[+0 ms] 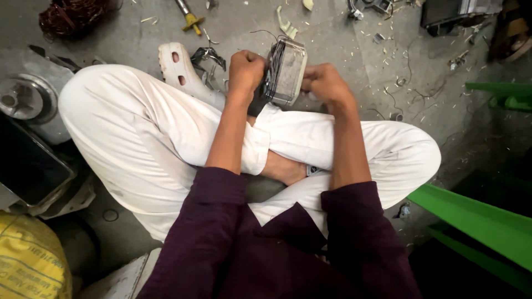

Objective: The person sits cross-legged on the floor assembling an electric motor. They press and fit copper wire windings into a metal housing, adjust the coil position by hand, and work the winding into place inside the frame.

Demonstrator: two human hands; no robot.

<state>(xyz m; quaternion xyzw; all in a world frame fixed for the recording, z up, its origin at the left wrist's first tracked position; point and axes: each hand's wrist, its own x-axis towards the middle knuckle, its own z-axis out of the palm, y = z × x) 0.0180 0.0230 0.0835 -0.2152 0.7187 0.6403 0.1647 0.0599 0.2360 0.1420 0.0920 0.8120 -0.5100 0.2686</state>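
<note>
- Hands met above the crossed legs in white trousers, both working on one grey metal block made of thin stacked plates.
- The left hand was closed into a fist at the block's left face, pressed around a dark flat tool that pointed down along the plates.
- The right hand was curled tightly on the block's right side and held it in the air, just above the shins.
- A thin wire rose from the top of the block.
- A white clog lay just left of the left hand, on the dusty floor.
- A yellow-handled tool lay further away, and a coil of copper wire was in the far left corner.
</note>
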